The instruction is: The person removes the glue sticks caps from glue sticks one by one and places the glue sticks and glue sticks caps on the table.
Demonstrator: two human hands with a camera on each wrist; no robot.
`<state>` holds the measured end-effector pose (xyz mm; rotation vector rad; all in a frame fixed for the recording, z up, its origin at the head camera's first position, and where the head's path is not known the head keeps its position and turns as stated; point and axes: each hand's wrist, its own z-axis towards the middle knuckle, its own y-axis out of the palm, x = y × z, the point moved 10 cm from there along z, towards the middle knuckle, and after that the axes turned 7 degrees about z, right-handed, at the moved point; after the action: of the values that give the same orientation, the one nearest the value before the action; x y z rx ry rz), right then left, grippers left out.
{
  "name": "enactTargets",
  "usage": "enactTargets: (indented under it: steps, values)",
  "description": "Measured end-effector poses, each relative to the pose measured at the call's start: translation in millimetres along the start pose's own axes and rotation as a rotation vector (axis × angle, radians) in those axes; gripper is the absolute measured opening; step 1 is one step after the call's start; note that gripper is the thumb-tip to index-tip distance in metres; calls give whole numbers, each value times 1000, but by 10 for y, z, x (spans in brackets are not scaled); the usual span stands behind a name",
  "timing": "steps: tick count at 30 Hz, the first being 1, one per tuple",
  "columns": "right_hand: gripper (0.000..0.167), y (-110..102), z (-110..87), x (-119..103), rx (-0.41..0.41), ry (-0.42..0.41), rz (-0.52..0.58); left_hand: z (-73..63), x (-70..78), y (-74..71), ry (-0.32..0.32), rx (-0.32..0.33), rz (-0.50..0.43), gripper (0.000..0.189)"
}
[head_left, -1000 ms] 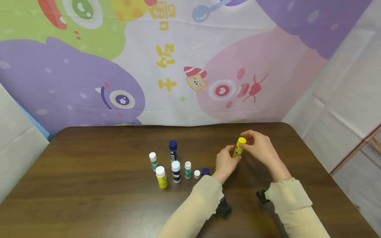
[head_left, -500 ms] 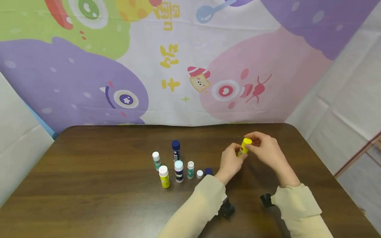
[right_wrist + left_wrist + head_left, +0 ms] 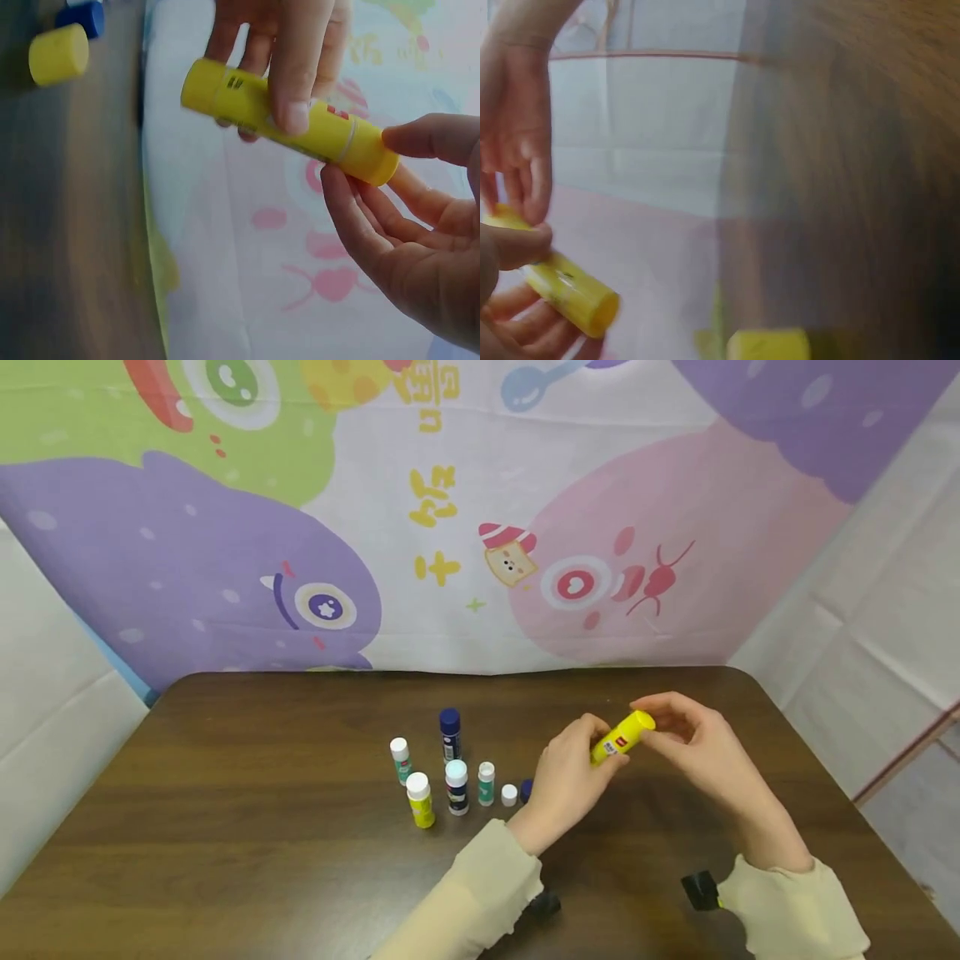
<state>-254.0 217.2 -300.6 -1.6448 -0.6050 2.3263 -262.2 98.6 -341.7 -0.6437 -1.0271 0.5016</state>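
A yellow glue stick (image 3: 622,737) is held tilted above the right side of the table. My left hand (image 3: 562,777) grips its body between thumb and fingers, which shows closely in the right wrist view. At the other end, my right hand (image 3: 431,225) pinches the yellow end piece (image 3: 371,154) with thumb and fingertips. A thin pale line rings the stick beside that piece. Below the hands a loose yellow cap (image 3: 58,54) stands on the table near a blue cap (image 3: 82,19); in the head view my left hand hides the yellow cap.
Left of my hands stand several glue sticks: a dark blue one (image 3: 450,737), a green-and-white one (image 3: 401,760), a yellow one with white top (image 3: 421,800), a navy one with pale top (image 3: 457,789) and an uncapped green one (image 3: 486,785). A white cap (image 3: 509,795) sits beside them.
Both hands have lifted the yellow glue stick and brought it nearer the camera. The stick, fairly upright before, now leans further to the right, with more of its label showing.
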Motion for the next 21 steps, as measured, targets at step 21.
enactTargets:
  steps: [21]
  values:
    - [27, 1131, -103, -142, -198, 20, 193, -754, -242, -1024, 250, 160, 369, 34]
